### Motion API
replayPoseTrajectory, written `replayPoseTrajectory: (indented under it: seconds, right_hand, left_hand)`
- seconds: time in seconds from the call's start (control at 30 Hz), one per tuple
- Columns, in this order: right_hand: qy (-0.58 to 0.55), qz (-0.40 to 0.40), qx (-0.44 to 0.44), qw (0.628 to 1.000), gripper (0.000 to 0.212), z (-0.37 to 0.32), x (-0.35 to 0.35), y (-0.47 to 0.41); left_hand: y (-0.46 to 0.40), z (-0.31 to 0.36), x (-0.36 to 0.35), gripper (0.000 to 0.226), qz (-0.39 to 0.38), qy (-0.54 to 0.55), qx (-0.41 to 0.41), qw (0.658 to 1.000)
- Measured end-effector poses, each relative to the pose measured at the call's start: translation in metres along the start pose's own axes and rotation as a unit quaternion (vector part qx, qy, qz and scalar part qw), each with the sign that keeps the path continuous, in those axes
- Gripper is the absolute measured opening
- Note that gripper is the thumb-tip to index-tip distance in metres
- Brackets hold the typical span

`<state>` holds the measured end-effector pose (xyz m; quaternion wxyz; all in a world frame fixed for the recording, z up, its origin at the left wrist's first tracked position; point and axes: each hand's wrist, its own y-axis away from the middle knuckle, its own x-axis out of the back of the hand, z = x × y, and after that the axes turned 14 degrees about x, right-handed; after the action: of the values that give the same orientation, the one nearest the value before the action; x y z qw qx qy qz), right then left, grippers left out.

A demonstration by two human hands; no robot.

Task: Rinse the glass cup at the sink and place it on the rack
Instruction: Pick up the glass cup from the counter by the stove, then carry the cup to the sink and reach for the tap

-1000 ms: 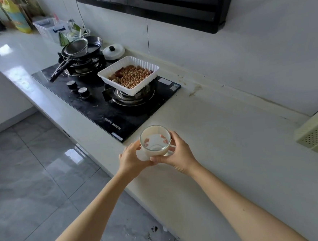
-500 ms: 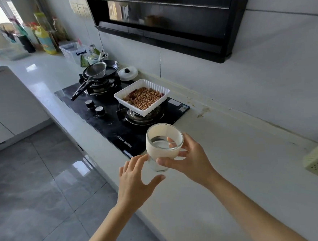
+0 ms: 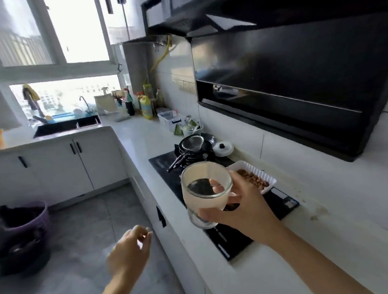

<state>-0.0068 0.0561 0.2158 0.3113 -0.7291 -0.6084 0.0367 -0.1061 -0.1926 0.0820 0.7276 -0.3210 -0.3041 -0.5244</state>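
Lifted off the counter since a second ago, the cup [image 3: 207,191] now rides in the right hand [image 3: 236,209] alone, while the left hand [image 3: 129,254], which was cradling it a second back, has dropped away and the view has swung up toward the far end of the kitchen.

Nearest, the left hand hangs low over the floor, blurred, fingers loosely curled and holding nothing. Just beyond it the right hand grips the cup around its lower half, thumb across the front and fingers [image 3: 216,183] showing through the glass. The cup is upright or nearly so, held in the air above the near edge of the hob [image 3: 217,234], touching nothing but the hand. Its wall looks milky, and a little liquid seems to lie in the bottom, though I cannot be sure of that.

Behind the cup sits a white tray [image 3: 254,172] of nuts on the hob, then a pan [image 3: 195,144] with a strainer in it, then the long counter [image 3: 137,137] running on toward bottles at the wall.

Farthest off, under the window, is the dark sink [image 3: 66,127] with its tap [image 3: 83,101], well apart from the cup. Something blue beside it may be the rack, but it is too small to tell.

As I judge it, only the pick-up is done. The carry to the sink is just starting; rinsing and setting the cup on the rack are all left.
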Motion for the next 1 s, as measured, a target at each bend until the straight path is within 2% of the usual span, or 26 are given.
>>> replayPoseTrajectory:
  seconds: [0.07, 0.17, 0.27, 0.43, 0.6, 0.8, 1.0]
  right_hand:
    - [-0.008, -0.023, 0.018, 1.0, 0.08, -0.007, -0.029, -0.029]
    - [-0.029, -0.063, 0.04, 0.997, 0.079, -0.015, -0.078, -0.076]
    - [-0.03, -0.098, 0.068, 0.992, 0.082, -0.023, -0.137, -0.124]
    - [-0.038, -0.112, 0.104, 0.988, 0.088, -0.027, -0.23, -0.202]
    - [-0.062, -0.136, 0.125, 0.981, 0.083, -0.022, -0.301, -0.267]
    - [-0.07, -0.169, 0.13, 0.974, 0.069, 0.002, -0.357, -0.338]
    - [-0.061, -0.174, 0.148, 0.972, 0.074, 0.04, -0.395, -0.42]
  left_hand:
    - [-0.032, -0.011, 0.026, 0.008, 0.063, -0.018, -0.041, 0.997]
    - [-0.089, -0.017, 0.068, 0.017, 0.158, -0.031, -0.115, 0.98]
    - [-0.152, -0.028, 0.104, 0.018, 0.214, -0.036, -0.129, 0.968]
    - [-0.252, -0.059, 0.145, 0.024, 0.222, -0.043, -0.12, 0.967]
    - [-0.337, -0.08, 0.17, 0.025, 0.232, -0.067, -0.119, 0.963]
    - [-0.425, -0.092, 0.175, 0.029, 0.239, -0.067, -0.112, 0.962]
    - [-0.52, -0.084, 0.168, 0.023, 0.247, -0.041, -0.089, 0.964]
